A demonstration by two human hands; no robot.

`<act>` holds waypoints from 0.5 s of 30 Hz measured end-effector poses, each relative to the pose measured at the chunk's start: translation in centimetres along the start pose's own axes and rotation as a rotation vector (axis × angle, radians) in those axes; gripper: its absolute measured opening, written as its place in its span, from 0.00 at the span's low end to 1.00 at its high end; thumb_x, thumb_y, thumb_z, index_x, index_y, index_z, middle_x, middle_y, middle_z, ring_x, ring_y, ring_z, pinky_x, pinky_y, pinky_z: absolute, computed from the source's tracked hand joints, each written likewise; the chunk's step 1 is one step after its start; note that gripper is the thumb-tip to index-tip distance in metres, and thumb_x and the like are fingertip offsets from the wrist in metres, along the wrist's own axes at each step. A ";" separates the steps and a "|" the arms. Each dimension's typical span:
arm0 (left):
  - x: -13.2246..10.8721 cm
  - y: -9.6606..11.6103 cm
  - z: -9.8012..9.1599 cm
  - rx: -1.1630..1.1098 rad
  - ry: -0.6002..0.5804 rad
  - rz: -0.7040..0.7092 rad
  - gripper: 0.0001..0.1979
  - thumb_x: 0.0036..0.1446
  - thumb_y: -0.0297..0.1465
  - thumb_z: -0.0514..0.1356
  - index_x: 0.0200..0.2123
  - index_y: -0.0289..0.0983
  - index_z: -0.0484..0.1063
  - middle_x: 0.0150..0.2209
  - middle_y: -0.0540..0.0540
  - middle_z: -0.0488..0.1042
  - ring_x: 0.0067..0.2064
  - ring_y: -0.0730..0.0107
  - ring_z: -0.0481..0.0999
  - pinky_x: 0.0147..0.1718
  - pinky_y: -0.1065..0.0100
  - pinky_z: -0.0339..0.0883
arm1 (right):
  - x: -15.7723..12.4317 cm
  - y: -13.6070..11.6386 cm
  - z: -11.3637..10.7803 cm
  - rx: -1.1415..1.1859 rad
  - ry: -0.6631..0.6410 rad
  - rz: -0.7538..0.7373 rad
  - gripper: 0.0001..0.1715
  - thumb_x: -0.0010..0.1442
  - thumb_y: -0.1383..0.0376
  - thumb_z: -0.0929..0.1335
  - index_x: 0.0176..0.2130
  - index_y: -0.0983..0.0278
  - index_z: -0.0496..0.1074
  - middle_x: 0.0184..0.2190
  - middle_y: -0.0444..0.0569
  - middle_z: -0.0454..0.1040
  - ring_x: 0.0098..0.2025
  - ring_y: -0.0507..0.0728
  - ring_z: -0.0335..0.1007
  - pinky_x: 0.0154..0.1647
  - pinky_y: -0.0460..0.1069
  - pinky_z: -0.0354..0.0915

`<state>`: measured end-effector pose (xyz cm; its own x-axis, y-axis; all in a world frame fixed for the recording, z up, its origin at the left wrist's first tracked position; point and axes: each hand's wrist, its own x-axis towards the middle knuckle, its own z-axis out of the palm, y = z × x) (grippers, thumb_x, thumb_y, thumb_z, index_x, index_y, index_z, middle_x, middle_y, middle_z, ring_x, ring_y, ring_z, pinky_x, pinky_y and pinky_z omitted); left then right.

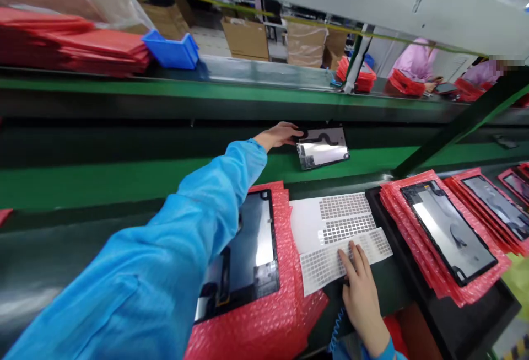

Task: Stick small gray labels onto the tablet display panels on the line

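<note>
My left hand (278, 134), in a blue sleeve, reaches forward to the green conveyor belt (124, 181) and grips the left edge of a flat dark panel (323, 148) that lies on it. My right hand (360, 288) rests near the bench's front edge, fingers stretched flat on a white sheet of small grey stickers (330, 263). More sticker sheets (339, 216) lie just behind it. Under my left arm a dark tablet-like panel (252, 255) lies on red bubble wrap (285, 316).
To the right, a stack of red bubble wrap carries another dark panel (448, 233), with more such panels (494, 205) beyond. An upper belt holds red wrap piles (74, 46) and a blue bin (171, 51). Other people in pink (415, 62) work at the far right. A dark diagonal post (454, 128) crosses the belt.
</note>
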<state>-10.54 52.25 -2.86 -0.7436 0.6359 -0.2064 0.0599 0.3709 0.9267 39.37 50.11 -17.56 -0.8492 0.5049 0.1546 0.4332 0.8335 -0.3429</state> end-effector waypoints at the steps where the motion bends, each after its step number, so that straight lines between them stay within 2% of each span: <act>1: -1.0 0.1 -0.6 -0.045 0.010 0.004 0.15 0.70 0.37 0.65 0.53 0.35 0.75 0.51 0.42 0.79 0.46 0.64 0.81 0.44 0.59 0.80 | 0.2 0.0 -0.2 0.009 0.002 -0.003 0.54 0.51 0.83 0.62 0.72 0.55 0.66 0.81 0.44 0.45 0.80 0.69 0.46 0.78 0.68 0.56; 3: -4.0 -0.1 -2.3 -0.126 0.050 0.020 0.15 0.69 0.35 0.65 0.55 0.34 0.74 0.50 0.42 0.79 0.46 0.64 0.81 0.44 0.59 0.81 | 0.7 0.1 -0.7 0.021 -0.001 -0.014 0.51 0.55 0.82 0.62 0.72 0.56 0.66 0.81 0.46 0.46 0.80 0.70 0.45 0.78 0.68 0.55; 6: -10.8 -1.7 -6.3 -0.227 0.146 0.063 0.23 0.66 0.29 0.66 0.62 0.37 0.70 0.51 0.44 0.81 0.43 0.69 0.82 0.49 0.57 0.81 | 1.3 0.3 -1.4 0.023 -0.011 -0.051 0.47 0.58 0.81 0.62 0.72 0.60 0.66 0.80 0.52 0.49 0.80 0.71 0.46 0.77 0.70 0.56; 9: -20.0 -4.9 -10.9 -0.277 0.299 0.098 0.35 0.55 0.33 0.71 0.65 0.49 0.68 0.51 0.52 0.82 0.43 0.71 0.83 0.52 0.56 0.80 | 1.8 0.5 -2.0 0.021 -0.017 -0.088 0.45 0.59 0.81 0.62 0.71 0.61 0.66 0.79 0.55 0.50 0.79 0.72 0.46 0.76 0.72 0.57; 11: -26.5 -7.7 -13.3 -0.256 0.461 0.089 0.35 0.46 0.37 0.75 0.58 0.60 0.75 0.43 0.59 0.85 0.41 0.69 0.83 0.47 0.58 0.82 | 2.2 0.7 -2.4 0.023 -0.015 -0.100 0.44 0.61 0.80 0.62 0.72 0.61 0.65 0.79 0.57 0.51 0.79 0.73 0.46 0.75 0.73 0.57; 13: -32.8 -10.6 -14.7 -0.178 0.602 0.033 0.33 0.42 0.36 0.74 0.51 0.74 0.77 0.39 0.70 0.84 0.42 0.69 0.84 0.41 0.61 0.81 | 2.5 1.0 -2.6 0.028 -0.011 -0.108 0.43 0.61 0.80 0.62 0.72 0.60 0.65 0.78 0.57 0.52 0.79 0.72 0.46 0.76 0.73 0.57; 15: -38.3 -13.3 -14.9 -0.058 0.719 -0.008 0.31 0.46 0.37 0.69 0.47 0.84 0.74 0.38 0.77 0.83 0.43 0.67 0.86 0.37 0.61 0.81 | 2.8 1.2 -2.8 0.040 -0.002 -0.109 0.42 0.62 0.79 0.62 0.71 0.60 0.65 0.78 0.57 0.52 0.79 0.72 0.47 0.76 0.73 0.56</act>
<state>7.23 12.88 -2.56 -0.9994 0.0232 0.0254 0.0316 0.3244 0.9454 38.37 53.17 -15.00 -0.8913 0.4113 0.1911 0.3259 0.8738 -0.3609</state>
